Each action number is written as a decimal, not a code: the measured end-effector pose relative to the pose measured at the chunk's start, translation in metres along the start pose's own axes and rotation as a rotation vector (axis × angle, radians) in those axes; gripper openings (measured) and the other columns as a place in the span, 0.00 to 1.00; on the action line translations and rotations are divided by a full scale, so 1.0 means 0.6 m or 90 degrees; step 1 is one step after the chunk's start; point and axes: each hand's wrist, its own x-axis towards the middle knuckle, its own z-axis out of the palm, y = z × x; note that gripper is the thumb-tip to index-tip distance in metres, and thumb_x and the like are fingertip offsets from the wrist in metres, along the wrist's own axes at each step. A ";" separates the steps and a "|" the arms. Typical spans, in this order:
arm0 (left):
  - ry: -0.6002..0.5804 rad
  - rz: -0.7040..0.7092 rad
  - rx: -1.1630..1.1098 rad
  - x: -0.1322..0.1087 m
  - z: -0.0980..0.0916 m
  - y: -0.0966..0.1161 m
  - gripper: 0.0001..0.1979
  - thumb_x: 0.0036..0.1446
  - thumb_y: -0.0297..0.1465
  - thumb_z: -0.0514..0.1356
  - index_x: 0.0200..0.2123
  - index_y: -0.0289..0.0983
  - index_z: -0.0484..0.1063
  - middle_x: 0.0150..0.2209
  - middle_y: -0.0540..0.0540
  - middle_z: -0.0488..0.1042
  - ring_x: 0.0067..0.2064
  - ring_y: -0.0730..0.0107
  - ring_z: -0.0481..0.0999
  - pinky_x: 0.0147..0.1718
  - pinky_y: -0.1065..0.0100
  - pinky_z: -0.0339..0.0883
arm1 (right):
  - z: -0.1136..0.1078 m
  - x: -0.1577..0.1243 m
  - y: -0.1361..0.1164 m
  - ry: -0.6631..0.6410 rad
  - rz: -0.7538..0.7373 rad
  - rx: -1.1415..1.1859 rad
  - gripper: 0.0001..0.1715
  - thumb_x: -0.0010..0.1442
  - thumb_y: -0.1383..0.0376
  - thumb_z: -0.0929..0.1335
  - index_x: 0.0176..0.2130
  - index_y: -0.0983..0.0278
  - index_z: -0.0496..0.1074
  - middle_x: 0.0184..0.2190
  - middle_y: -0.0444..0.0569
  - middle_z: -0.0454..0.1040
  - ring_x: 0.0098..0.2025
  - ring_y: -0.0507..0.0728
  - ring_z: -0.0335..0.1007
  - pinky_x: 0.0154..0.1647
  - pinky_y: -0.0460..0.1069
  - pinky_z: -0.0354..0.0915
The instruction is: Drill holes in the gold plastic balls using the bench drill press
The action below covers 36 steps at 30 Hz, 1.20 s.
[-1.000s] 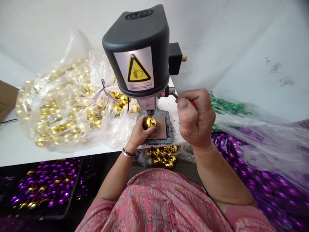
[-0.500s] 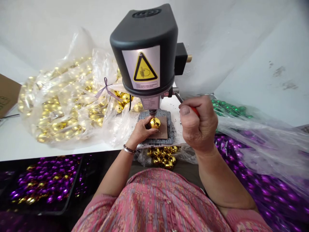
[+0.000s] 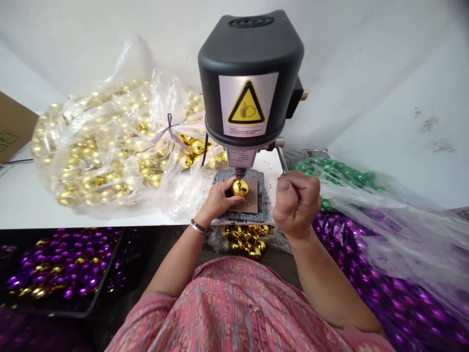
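Note:
A small black bench drill press with a yellow warning sticker stands on a white table. My left hand pinches a shiny gold ball on the brown pad of the press base, right under the drill tip. My right hand is a closed fist round the red-tipped feed lever, pulled down beside the base.
A big clear bag of gold balls lies left of the press. A smaller bag of gold balls hangs below the table edge. Green balls in plastic and purple balls lie right. A black tray of purple balls sits lower left.
My right hand has pulled the lever lower and toward me. The gold ball stays held under the drill tip. The view has shifted, so the press appears further right.

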 end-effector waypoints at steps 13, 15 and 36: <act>0.009 0.003 -0.037 0.001 0.002 -0.005 0.26 0.46 0.33 0.71 0.51 0.39 0.77 0.43 0.46 0.81 0.45 0.58 0.77 0.48 0.60 0.69 | 0.024 -0.024 0.020 0.049 0.009 0.068 0.03 0.63 0.65 0.62 0.38 0.59 0.65 0.26 0.40 0.68 0.29 0.50 0.70 0.34 0.50 0.71; 0.002 -0.001 -0.041 0.001 0.004 -0.005 0.26 0.46 0.33 0.71 0.51 0.38 0.76 0.43 0.45 0.81 0.45 0.58 0.77 0.49 0.59 0.69 | 0.014 0.013 -0.002 0.055 0.059 0.040 0.06 0.65 0.62 0.62 0.35 0.60 0.66 0.26 0.41 0.68 0.27 0.49 0.67 0.30 0.47 0.66; 0.373 -0.067 -0.020 -0.013 -0.147 -0.030 0.15 0.64 0.32 0.53 0.48 0.35 0.76 0.43 0.42 0.80 0.38 0.68 0.79 0.42 0.66 0.73 | -0.002 0.101 -0.039 0.025 0.300 0.033 0.27 0.60 0.42 0.63 0.27 0.62 0.65 0.19 0.39 0.63 0.22 0.47 0.60 0.24 0.48 0.56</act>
